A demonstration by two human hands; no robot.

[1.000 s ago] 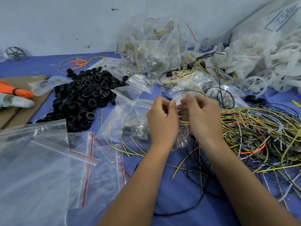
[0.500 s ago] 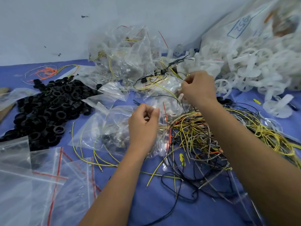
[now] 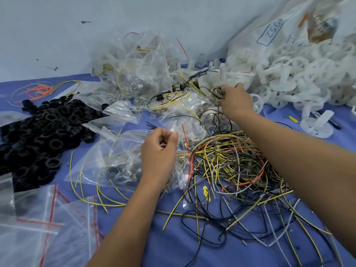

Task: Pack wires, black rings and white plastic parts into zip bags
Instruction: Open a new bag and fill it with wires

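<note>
Left hand (image 3: 157,153) pinches top edge of a clear zip bag (image 3: 115,160) w/ wires inside, bag lying on the blue table (image 3: 192,251). Right hand (image 3: 236,102) reaches fwd, fingers curled round a small wire coil (image 3: 216,92) beside the white plastic parts (image 3: 289,78). Loose wire tangle (image 3: 231,166) sits betw. the arms; black rings (image 3: 38,135) heaped at left.

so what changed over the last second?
The right hand left the zip bag and reached up and away to the far pile, where its fingers now hold a small coil of wires. The left hand stayed pinching the bag's edge. The black rings did not move.
</note>
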